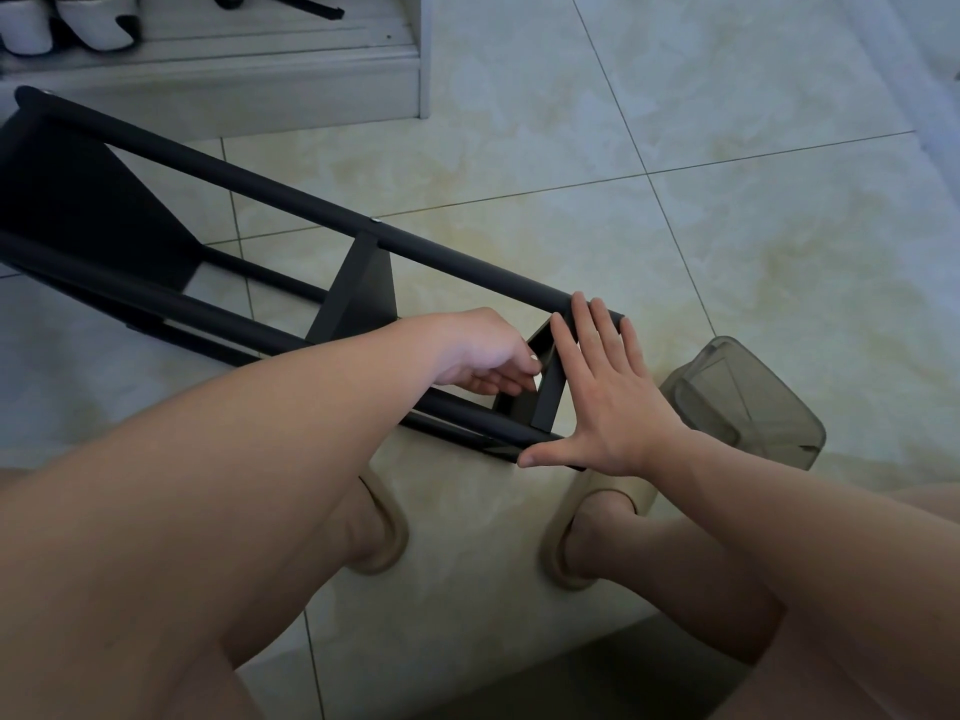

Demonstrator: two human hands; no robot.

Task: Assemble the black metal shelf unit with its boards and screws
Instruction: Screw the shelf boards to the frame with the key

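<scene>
My right hand lies flat with its fingers straight and fanned, pressing against the small black end board. My left hand reaches in from the other side of that board with curled fingers. I cannot tell whether they pinch its edge or something small behind it.

The black metal shelf unit with round tube rails lies on its side on the pale tiled floor, running from the far left down to its near end right in front of my feet. A middle black board and a larger far black board already sit between the rails, and a small silver screw head shows on the upper rail.

I judge the frame stiff and fairly light, but long enough to swing if lifted by one end. The smooth painted tubes look slippery, so the rails beside a board are the better hold.

A smoky translucent plastic bin stands just right of the near end and would block a turn that way. My beige slippers sit close below. A white low cabinet holding black-and-white shoes lies near the far end.
</scene>
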